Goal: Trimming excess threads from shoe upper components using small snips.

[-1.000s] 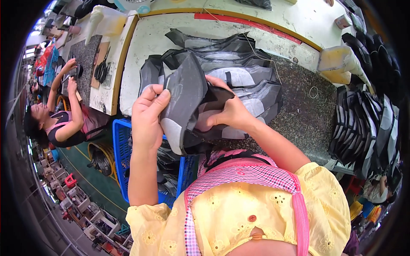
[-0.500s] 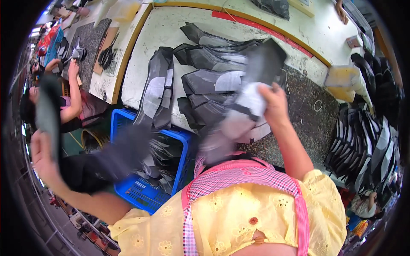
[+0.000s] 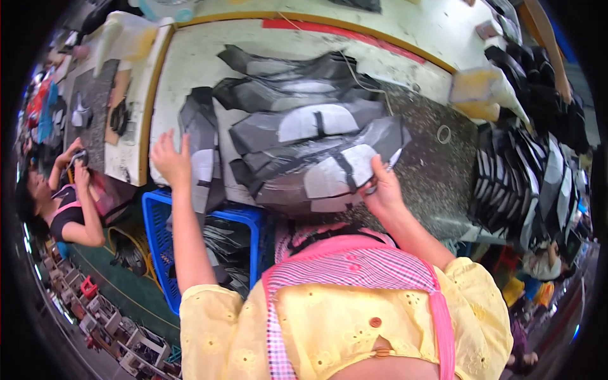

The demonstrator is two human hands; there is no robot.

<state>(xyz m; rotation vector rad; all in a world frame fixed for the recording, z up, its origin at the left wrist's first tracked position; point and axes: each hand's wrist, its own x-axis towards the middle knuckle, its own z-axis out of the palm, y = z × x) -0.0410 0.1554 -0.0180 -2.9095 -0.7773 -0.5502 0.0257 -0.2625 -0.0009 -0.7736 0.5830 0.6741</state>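
Several dark grey fabric pieces with white patches lie in overlapping rows across the table in front of me. At the right end of the nearest piece, my right hand grips its edge, thumb on top and fingers curled at the rim. My left hand is open, fingers stretched out and nothing in them, over the left edge of another grey piece lying lengthwise at the left. Whether it touches that piece I cannot tell.
A blue crate holding more dark pieces stands below the table's near left edge. Stacked grey pieces hang at the right, near a yellowish container. A co-worker sits at the left. A thin cord crosses the far pieces.
The dark piece in my left hand has left it, and that hand has moved up and right to the table. My right hand has lowered its piece onto the near row.
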